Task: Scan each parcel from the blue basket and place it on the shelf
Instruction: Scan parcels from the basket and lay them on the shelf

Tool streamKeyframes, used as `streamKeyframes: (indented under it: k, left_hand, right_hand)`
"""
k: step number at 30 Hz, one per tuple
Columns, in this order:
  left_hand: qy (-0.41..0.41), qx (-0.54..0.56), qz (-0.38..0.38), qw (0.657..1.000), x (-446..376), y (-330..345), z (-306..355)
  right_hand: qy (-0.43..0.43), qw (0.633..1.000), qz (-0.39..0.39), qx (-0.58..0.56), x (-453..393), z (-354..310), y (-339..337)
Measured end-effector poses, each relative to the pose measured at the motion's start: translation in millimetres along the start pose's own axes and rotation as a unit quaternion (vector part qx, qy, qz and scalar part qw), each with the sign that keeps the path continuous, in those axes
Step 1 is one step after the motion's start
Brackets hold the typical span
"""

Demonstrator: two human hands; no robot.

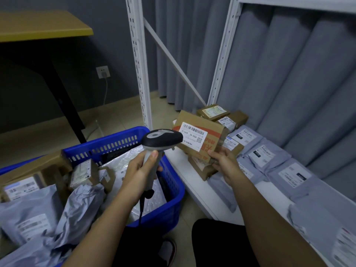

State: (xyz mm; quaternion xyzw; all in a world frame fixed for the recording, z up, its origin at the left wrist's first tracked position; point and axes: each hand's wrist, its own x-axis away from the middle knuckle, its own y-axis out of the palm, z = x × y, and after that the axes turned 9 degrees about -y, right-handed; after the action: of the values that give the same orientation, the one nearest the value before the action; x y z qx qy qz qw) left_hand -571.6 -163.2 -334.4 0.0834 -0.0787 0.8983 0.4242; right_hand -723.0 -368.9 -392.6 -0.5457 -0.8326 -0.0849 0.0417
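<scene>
Left hand [139, 170] wrapped round the handle of a grey-and-black handheld barcode scanner [160, 140], head aimed right. Right hand [225, 163] pinching the lower corner of a brown cardboard parcel with white label [200, 136] (label facing the camera), just beside the scanner head, above the white metal shelf [204, 191]. Blue plastic basket [171, 182] lower left, beneath the scanner.

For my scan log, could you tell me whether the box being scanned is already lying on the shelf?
No, the right hand holds the cardboard box tilted up above the shelf.
</scene>
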Motion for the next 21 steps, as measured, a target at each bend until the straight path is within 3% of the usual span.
streamKeyframes:
  k: [8,14,17,19,21]
  left_hand:
    - [-0.004,0.022,-0.047,0.999,0.0,37.5,-1.0]
    - [-0.012,0.013,-0.086,0.996,4.9,75.2,-2.2]
    - [-0.01,-0.007,-0.105,0.994,10.5,94.2,-1.5]
    - [-0.006,-0.017,-0.115,0.993,16.0,105.6,-1.5]
    - [-0.002,-0.029,-0.122,0.992,21.5,114.9,-1.1]
  right_hand:
    - [-0.025,0.994,0.092,-0.056,38.9,-19.1,-67.0]
    - [0.026,0.956,0.285,-0.062,114.9,30.1,-176.5]
    - [0.028,0.93,0.358,-0.075,151.5,49.6,-200.0]
    - [0.056,0.933,0.351,-0.055,161.9,61.8,-202.8]
    - [0.124,0.953,0.275,0.013,168.7,71.0,-194.5]
